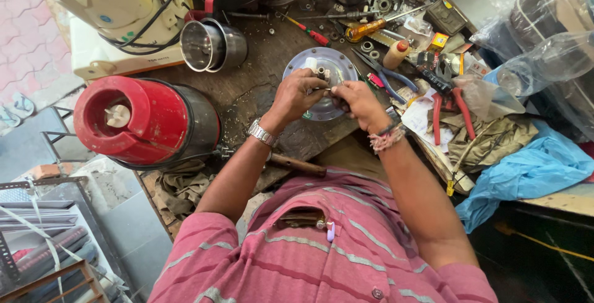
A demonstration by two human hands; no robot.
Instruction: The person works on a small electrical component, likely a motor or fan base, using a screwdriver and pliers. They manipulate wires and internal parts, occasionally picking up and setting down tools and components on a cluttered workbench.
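Both hands meet over a round, pale grey metal plate (322,86) lying flat on the cluttered wooden workbench (260,93). The left hand (296,94) pinches a small fitting; the right hand (357,102) closes on a slim tool. The assembly appears mid-repair. Beyond lie red-handled pliers (450,108) and an orange-handled screwdriver (366,29), unused.

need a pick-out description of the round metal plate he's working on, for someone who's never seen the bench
Start at the big red mixer base on the workbench's left side, then look right, past the steel jar. The round metal plate lies flat under both hands, left hand and right hand. It is the bench's only flat silver disc.
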